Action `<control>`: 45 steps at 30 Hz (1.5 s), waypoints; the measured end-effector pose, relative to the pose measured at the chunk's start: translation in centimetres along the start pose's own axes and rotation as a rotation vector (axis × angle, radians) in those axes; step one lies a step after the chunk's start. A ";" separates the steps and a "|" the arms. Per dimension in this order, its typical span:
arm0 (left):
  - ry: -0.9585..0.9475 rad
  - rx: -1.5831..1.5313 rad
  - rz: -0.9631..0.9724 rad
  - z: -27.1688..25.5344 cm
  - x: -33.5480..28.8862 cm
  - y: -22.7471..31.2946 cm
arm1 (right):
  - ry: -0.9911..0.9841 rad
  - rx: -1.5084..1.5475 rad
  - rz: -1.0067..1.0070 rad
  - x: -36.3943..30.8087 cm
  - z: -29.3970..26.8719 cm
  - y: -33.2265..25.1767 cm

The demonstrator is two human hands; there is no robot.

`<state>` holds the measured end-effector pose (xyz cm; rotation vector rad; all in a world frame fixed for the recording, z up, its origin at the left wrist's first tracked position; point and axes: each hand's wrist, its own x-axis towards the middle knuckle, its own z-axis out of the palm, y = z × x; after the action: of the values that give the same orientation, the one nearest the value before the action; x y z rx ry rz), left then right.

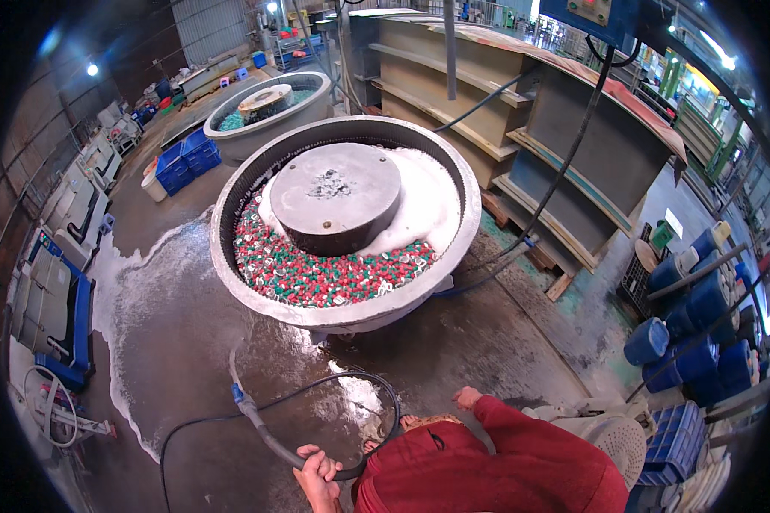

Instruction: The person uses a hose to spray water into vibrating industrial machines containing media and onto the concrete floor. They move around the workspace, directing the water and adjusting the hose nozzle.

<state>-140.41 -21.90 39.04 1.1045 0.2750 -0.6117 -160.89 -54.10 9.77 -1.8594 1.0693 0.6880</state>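
My left hand (318, 474) is closed around a thick dark hose (274, 445) at the lower middle. Near the hose's far end is a blue fitting (239, 395). Beyond the fitting, a pale curved streak rises; I cannot tell whether it is water or a clear tip. In its red sleeve, my right hand (467, 398) hangs apart from the hose, fingers curled, with nothing visible in it. Ahead stands a large round tub (231, 282) holding small red, green and white pieces (334, 278). White foam (428, 192) lies at its right around a grey central drum (338, 184).
A second round tub (316, 111) stands behind, near blue crates (188, 158). Large grey panelled tanks (453, 94) rise at the right. Several blue drums (697, 299) and a blue crate (676, 440) line the right side. Foamy water spreads over the wet floor (171, 333); the hose loops across it.
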 end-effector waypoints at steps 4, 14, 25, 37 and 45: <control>-0.007 -0.001 0.004 1.0 -0.8 -0.6 | 0.080 -0.291 -0.113 -0.9 0.9 3.8; 0.003 -0.028 0.035 3.7 -2.8 -3.1 | 0.160 -0.475 -0.007 4.0 -2.6 6.2; 0.052 -0.042 0.080 3.8 -5.9 -2.9 | -0.222 0.093 -0.162 5.1 -2.7 -4.1; -0.344 0.115 0.063 3.9 -5.3 1.4 | -0.199 0.131 0.021 6.6 -1.3 -3.5; -0.638 0.220 -0.211 2.4 -1.6 8.1 | -0.068 0.360 0.102 4.0 3.8 -4.7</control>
<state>-137.16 -20.99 46.97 1.0379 -0.2374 -1.1667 -154.98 -51.12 6.74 -1.4723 1.1654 0.5691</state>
